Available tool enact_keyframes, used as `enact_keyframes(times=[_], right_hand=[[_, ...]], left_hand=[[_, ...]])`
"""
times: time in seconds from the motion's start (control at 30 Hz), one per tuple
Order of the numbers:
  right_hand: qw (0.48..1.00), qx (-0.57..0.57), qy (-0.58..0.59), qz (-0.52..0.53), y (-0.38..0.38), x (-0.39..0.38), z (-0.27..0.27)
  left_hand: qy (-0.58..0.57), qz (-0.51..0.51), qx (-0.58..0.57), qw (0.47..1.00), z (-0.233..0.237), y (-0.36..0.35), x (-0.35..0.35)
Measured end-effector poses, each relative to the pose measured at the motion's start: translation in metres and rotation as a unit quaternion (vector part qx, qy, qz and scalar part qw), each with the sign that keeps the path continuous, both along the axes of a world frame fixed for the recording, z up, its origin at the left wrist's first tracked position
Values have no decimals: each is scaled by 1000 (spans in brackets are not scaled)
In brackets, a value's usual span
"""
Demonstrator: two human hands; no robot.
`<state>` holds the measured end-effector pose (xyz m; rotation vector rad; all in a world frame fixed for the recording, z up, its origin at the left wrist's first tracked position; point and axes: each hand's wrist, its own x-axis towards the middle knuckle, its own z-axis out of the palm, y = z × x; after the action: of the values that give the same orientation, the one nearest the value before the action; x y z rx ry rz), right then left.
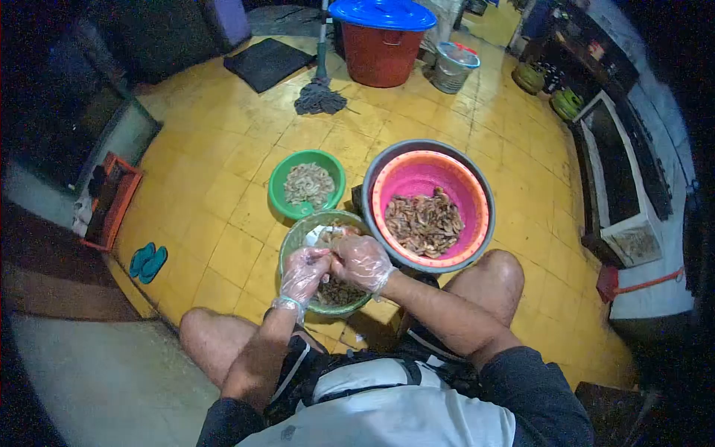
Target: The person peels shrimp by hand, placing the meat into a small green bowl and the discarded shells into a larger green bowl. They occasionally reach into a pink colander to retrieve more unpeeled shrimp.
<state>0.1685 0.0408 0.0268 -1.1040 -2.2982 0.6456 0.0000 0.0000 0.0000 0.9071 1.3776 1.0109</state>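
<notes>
Both of my hands wear clear plastic gloves and meet over a green basin (284, 257) that holds brownish shells and scraps (339, 293). Fingers of my left hand (304, 274) and my right hand (363, 262) pinch together around a shrimp, mostly hidden by the fingertips. Just beyond is a smaller green bowl (276, 190) with pale peeled shrimp (308, 185). To the right, a pink colander (406, 179) with an orange rim sits inside a grey basin (488, 186). Brown unpeeled shrimp (423, 223) lie in the colander.
On the yellow tiled floor (212, 179) stand a red tub (376, 56) with a blue lid and a lidded bucket (452, 71). A mop (320, 97) rests near a black mat (268, 63). Teal slippers (149, 262) and an orange crate (123, 201) are left. Green gas cylinders (566, 104) stand right.
</notes>
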Motion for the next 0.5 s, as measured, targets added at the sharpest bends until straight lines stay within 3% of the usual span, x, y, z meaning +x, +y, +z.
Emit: enact_keyframes(times=[0.07, 0.2, 0.33, 0.43, 0.47, 0.5], right_hand=[[997, -51, -55, -2, 0, -8, 1], [997, -75, 23, -28, 13, 6, -3], [984, -149, 14, -100, 27, 5, -20], [981, -177, -75, -25, 32, 21, -19], [988, -135, -73, -7, 33, 17, -53], [988, -136, -71, -9, 34, 18, -50]], left_hand=[[30, -1, -3, 1000, -5, -2, -8], [98, -23, 47, 994, 16, 12, 10], [160, -45, 43, 985, 22, 25, 4], [79, 14, 92, 993, 2, 46, -15], [49, 56, 111, 991, 4, 60, -20], [18, 100, 130, 986, 6, 75, -23]])
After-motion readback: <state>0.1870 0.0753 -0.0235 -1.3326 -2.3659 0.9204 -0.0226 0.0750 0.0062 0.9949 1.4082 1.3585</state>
